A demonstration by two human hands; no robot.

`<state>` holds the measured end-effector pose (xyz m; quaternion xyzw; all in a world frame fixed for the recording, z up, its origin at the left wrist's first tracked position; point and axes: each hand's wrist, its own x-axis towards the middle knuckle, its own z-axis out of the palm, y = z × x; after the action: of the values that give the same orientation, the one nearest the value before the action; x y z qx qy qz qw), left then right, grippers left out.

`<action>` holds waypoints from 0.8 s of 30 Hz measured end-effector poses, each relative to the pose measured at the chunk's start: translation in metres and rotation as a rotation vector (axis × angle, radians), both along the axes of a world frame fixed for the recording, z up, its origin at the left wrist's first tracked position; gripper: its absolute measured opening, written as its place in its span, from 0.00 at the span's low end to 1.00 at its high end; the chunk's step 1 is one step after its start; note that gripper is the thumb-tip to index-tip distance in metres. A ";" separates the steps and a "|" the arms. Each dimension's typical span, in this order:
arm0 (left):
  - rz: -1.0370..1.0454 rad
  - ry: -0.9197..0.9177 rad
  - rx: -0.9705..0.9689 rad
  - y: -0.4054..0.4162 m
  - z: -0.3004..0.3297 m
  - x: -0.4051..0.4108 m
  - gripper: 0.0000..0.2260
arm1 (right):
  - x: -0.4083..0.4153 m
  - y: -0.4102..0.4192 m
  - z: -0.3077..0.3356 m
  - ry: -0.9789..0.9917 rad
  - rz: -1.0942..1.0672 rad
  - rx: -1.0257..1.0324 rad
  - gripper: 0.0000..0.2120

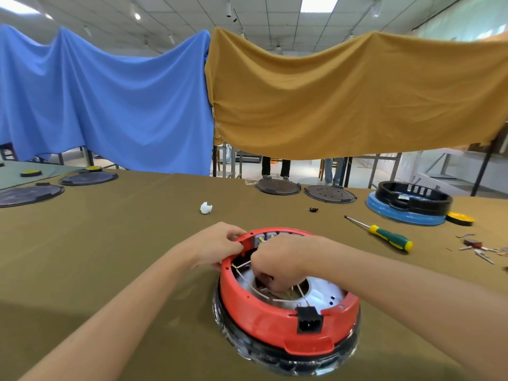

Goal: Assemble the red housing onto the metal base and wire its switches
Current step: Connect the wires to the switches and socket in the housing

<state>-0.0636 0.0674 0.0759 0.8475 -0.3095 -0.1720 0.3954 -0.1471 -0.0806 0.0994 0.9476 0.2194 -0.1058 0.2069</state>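
Observation:
The red housing sits upside down on the metal base in front of me, over a glass-rimmed black ring. Grey switches line its far inner wall and a black power socket faces me. White wires run across the inside. My left hand grips the housing's far-left rim with its fingers curled over the edge. My right hand reaches down inside with curled fingers and pinches a wire near the switches; the fingertips are partly hidden.
A green and yellow screwdriver lies to the right, with loose metal terminals beyond it. A black housing on a blue ring stands at the far right. Dark round plates and a white scrap lie farther back.

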 end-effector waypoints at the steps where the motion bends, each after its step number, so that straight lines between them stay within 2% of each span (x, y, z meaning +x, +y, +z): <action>1: 0.000 0.003 -0.001 0.000 0.000 0.000 0.16 | 0.000 0.000 0.002 0.008 -0.012 0.009 0.09; 3: -0.006 0.008 -0.006 -0.001 0.001 0.000 0.16 | 0.001 0.004 0.007 0.044 -0.038 0.031 0.05; 5: -0.010 0.000 0.002 -0.001 0.001 0.000 0.15 | 0.002 0.007 0.012 0.070 -0.056 0.062 0.06; 10: 0.017 0.045 0.063 0.002 0.003 -0.001 0.13 | 0.002 0.003 0.024 0.040 -0.075 0.149 0.03; 12: 0.029 0.061 0.111 0.005 0.006 -0.002 0.14 | 0.000 0.001 0.023 0.017 -0.056 0.118 0.03; 17: 0.047 0.066 0.122 0.007 0.013 -0.006 0.15 | 0.000 -0.012 0.029 -0.093 0.026 0.108 0.08; 21: 0.060 0.017 0.127 -0.001 0.016 -0.006 0.15 | -0.005 -0.018 0.025 -0.069 -0.013 0.181 0.10; 24: 0.060 -0.020 0.127 -0.007 0.016 -0.004 0.17 | -0.006 -0.021 0.018 -0.126 0.012 0.191 0.11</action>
<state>-0.0671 0.0604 0.0917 0.8814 -0.2766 -0.1708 0.3427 -0.1527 -0.1017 0.1169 0.9664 0.2208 -0.0233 0.1299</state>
